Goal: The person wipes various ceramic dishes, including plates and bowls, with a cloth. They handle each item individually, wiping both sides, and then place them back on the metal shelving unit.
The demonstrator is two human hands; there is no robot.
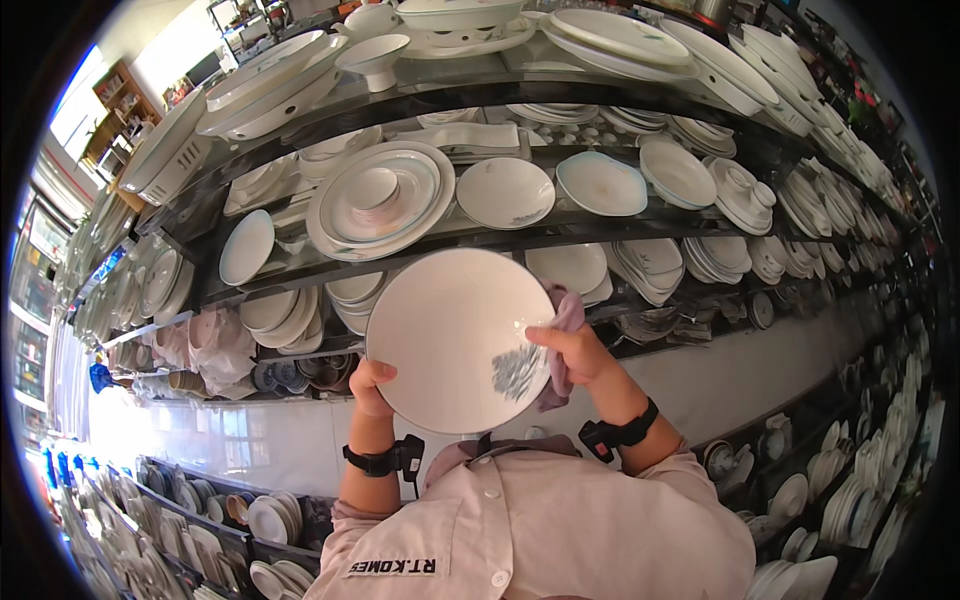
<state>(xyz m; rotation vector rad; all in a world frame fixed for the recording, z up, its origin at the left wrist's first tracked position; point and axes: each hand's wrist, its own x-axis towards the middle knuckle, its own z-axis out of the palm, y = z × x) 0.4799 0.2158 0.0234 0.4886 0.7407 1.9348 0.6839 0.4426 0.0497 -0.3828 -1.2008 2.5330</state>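
A large white ceramic bowl [450, 337] with a grey brushed pattern at its lower right is held up in front of my chest. My left hand [373, 386] grips its lower left rim, thumb on the inner side and fingers hidden behind. On the right rim, my right hand [571, 349] pinches the bowl with the thumb over the edge. A mauve cloth [562, 375] is bunched between that hand and the bowl. Just beyond the bowl, a shelf bears a stack of plates with a small bowl [373, 189] on top and a shallow white dish [506, 192].
Tiered dark shelves [525, 234] full of white tableware curve across the front. Oval dishes [619, 37] and a footed bowl [373, 61] stand on the top tier. More racks of plates [276, 517] lie behind me on both sides. The pale tiled floor [277, 442] runs between.
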